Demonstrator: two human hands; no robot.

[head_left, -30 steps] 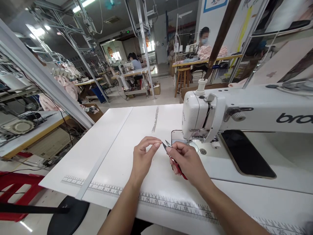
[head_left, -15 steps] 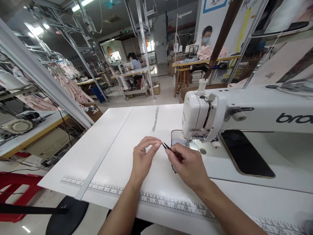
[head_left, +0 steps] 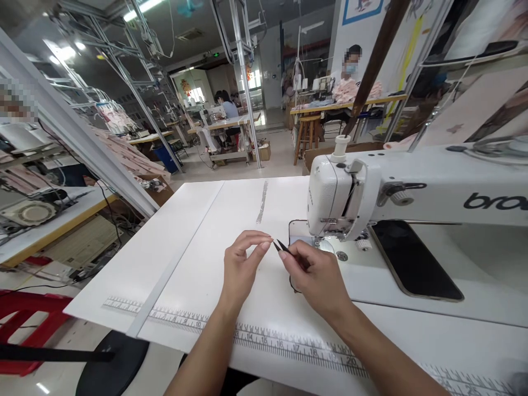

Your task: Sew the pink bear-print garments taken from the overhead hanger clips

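Over the white table, my left hand [head_left: 243, 264] is closed in a pinch, thumb against forefinger. Something tiny and pale may show at the fingertips, but it is too small to name. Just to the right, my right hand [head_left: 315, 269] grips small black thread snips [head_left: 282, 247]. Their two pointed tips are slightly apart and face the left fingertips. The palm hides most of the snips, and a dark curved part shows below the hand. Behind the right hand stands a white sewing machine [head_left: 334, 192], its needle area close to the knuckles.
A dark phone [head_left: 416, 258] lies on the machine bed. A printed ruler [head_left: 284, 344] runs along the near edge of the white table [head_left: 177, 220]. A grey patterned strip [head_left: 262, 202] lies farther back. Co-workers sit at machines beyond; a red stool [head_left: 33, 324] is at left.
The tips of the snips have spread a little farther apart. Both hands stay in nearly the same place. At the far left, part of another person has come into view.
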